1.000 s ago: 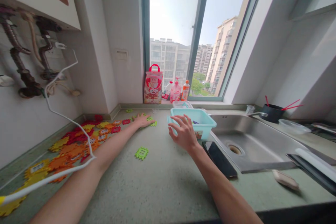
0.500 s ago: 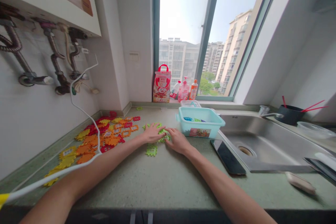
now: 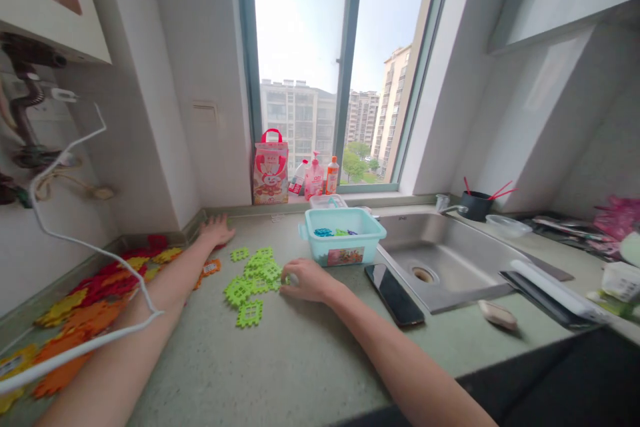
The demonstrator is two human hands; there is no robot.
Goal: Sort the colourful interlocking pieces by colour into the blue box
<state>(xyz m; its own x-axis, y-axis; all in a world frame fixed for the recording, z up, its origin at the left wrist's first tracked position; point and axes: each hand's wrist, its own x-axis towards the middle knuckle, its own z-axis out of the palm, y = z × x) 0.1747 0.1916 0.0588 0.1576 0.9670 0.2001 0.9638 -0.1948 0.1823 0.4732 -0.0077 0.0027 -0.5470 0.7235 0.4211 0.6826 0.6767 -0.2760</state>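
My left hand (image 3: 217,231) reaches to the back of the counter near the wall corner, fingers spread, palm down. It covers the spot where a lone green piece lay, and a sliver of green shows by its fingertips. Beside the pile of lime-green notched plastic building pieces (image 3: 260,271) rests my right hand (image 3: 306,280), with fingers loosely curved and a gap at the thumb. Its fingertips are at the pile's right edge. Red, yellow and orange pieces (image 3: 83,317) lie at the left, partly hidden by my left forearm.
A light-blue tub (image 3: 357,250) holds blue, green and purple pieces. Right of it are a black phone (image 3: 395,295), a steel sink (image 3: 453,260) and a soap bar (image 3: 497,315). A white cable (image 3: 117,257) hangs across the left side. Bottles (image 3: 315,177) stand on the windowsill.
My left hand has left the green pile and stretched to the back corner. My right hand has stayed by the pile, at its right edge. The view has swung right.
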